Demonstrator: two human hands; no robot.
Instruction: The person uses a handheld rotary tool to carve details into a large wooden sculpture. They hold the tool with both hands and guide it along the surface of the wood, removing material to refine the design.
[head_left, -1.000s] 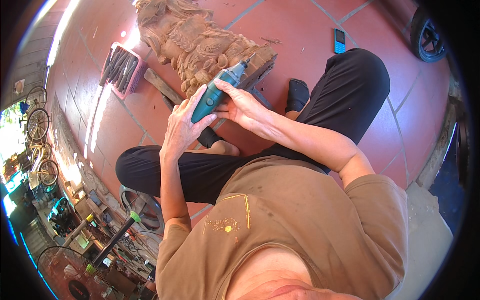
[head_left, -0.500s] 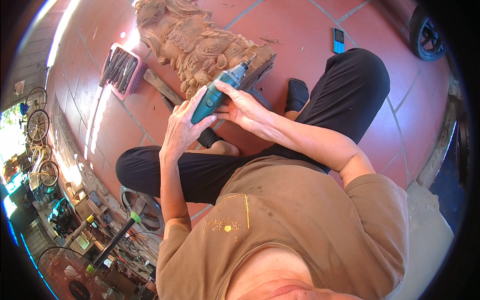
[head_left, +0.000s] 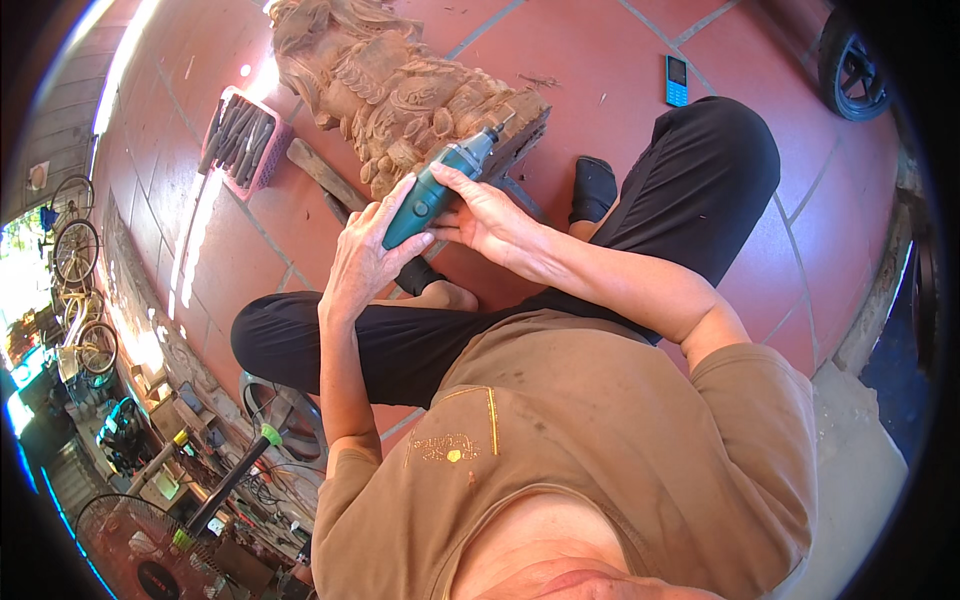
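Observation:
Between my two hands is a green rotary tool (head_left: 422,205) with a grey nose and a thin bit pointing away to the upper right. My left hand (head_left: 365,245) grips its rear and left side, thumb lying across the back end. My right hand (head_left: 485,215) closes on the other side, with its thumb on the body near the nose and fingers underneath, partly hidden. Just beyond the bit lies a carved wooden sculpture (head_left: 400,85) with deep relief; in this view the bit overlaps its near right end. I cannot tell whether they touch.
Left of the carving, a pink basket (head_left: 270,160) holds several dark chisel-like tools, with a wooden mallet (head_left: 325,172) beside it. A keypad phone (head_left: 677,82) lies on the tiled floor (head_left: 600,60). A fan (head_left: 150,550) and clutter stand at lower left; a wheel (head_left: 853,75) is far right.
Almost nothing differs. The rotary tool has turned very slightly in my hands, while both hands keep nearly the same place.

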